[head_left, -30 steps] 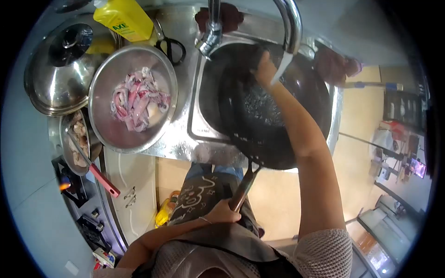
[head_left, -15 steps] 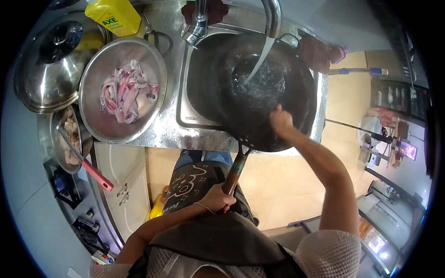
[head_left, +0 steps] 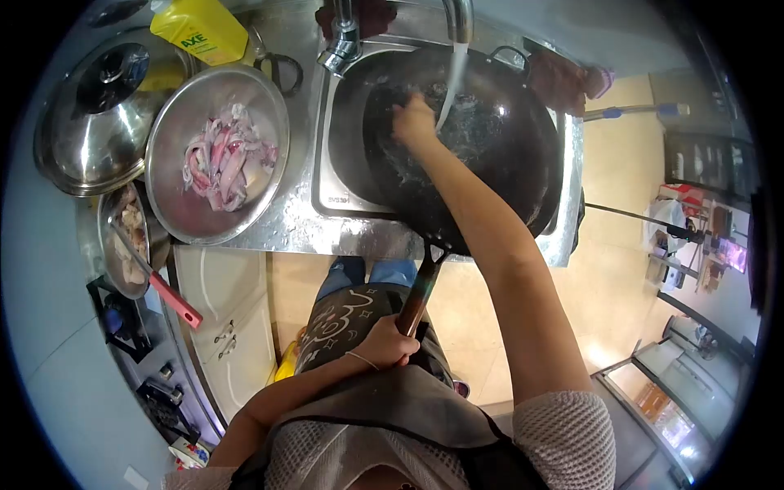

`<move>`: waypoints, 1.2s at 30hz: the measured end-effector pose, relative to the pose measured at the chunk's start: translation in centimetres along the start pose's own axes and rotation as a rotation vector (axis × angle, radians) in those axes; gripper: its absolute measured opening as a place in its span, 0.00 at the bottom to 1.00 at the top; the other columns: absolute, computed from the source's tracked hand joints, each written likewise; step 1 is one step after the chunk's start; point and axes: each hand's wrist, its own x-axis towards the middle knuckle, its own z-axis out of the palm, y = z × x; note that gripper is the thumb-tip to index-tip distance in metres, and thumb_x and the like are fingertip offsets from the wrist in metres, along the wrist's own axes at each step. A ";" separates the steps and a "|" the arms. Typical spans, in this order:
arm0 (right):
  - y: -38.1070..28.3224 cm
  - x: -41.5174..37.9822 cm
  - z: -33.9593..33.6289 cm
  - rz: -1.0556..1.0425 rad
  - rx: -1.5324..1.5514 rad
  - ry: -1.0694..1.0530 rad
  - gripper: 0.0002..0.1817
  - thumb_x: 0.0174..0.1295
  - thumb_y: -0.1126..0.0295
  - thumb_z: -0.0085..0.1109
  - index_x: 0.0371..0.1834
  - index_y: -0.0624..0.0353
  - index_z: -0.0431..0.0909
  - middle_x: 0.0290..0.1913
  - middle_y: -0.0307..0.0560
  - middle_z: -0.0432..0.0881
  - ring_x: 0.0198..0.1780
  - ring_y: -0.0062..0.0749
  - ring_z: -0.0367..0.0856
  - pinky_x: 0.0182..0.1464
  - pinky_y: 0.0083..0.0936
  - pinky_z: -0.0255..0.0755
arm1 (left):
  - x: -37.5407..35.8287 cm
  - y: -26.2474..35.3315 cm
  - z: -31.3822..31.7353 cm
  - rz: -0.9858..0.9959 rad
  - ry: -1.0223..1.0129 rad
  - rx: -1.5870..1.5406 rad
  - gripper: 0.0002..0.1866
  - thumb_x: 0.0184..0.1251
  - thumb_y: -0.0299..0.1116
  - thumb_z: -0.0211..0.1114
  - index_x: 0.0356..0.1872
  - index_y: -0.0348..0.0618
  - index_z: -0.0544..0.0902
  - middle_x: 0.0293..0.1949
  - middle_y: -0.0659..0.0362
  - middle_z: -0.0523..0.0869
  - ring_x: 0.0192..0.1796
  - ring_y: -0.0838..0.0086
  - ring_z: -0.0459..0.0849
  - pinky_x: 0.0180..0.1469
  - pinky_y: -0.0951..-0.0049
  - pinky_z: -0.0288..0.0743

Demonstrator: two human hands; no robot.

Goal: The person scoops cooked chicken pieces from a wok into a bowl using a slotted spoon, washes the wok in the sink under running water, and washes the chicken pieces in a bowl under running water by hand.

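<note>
A dark wok (head_left: 506,175) rests over the sink (head_left: 347,198), with its wooden handle (head_left: 419,296) pointing toward me. My left hand (head_left: 389,342) is wrapped round the end of that handle. Inside the wok, my right hand (head_left: 415,124) is against or close to its left inner wall. Those fingers look curled; whatever may be in them is hidden. From the faucet (head_left: 460,23) a stream of water (head_left: 455,86) runs into the wok beside my right hand, and water swirls at the bottom.
Left of the sink stands a metal bowl (head_left: 163,184) of squid (head_left: 224,163). Around it are a yellow AXE bottle (head_left: 204,33), scissors (head_left: 287,73), a lidded pot (head_left: 98,131) and a dish of meat pieces (head_left: 131,237) with a pink-handled knife (head_left: 175,300) across it.
My right hand has moved from the wok's right side across to its left inner wall. My left hand keeps hold of the handle. The view has shifted slightly.
</note>
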 end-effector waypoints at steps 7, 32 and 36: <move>-0.1 -11.8 -5.7 -0.424 -0.427 -0.531 0.24 0.43 0.76 0.50 0.50 0.63 0.71 0.33 0.59 0.77 0.40 0.50 0.76 0.47 0.35 0.70 | -0.9 0.3 0.0 -0.086 -0.034 -0.199 0.06 0.47 0.23 0.58 0.21 0.38 0.68 0.11 0.60 0.70 0.11 0.77 0.70 0.13 0.76 0.63; 12.5 -8.9 -12.9 -0.524 -0.630 -0.557 0.23 0.45 0.80 0.51 0.48 0.50 0.75 0.43 0.52 0.73 0.44 0.45 0.75 0.48 0.33 0.70 | -10.4 6.1 -0.7 -0.134 0.293 0.068 0.10 0.49 0.22 0.58 0.32 0.35 0.68 0.15 0.61 0.69 0.13 0.78 0.69 0.14 0.76 0.62; 13.4 -1.5 -9.3 -0.597 -0.889 -0.269 0.14 0.49 0.75 0.51 0.41 0.52 0.77 0.42 0.54 0.71 0.40 0.48 0.76 0.42 0.37 0.72 | -10.6 6.5 0.1 -0.099 0.302 0.134 0.07 0.49 0.22 0.58 0.28 0.36 0.69 0.13 0.61 0.69 0.11 0.78 0.68 0.14 0.76 0.62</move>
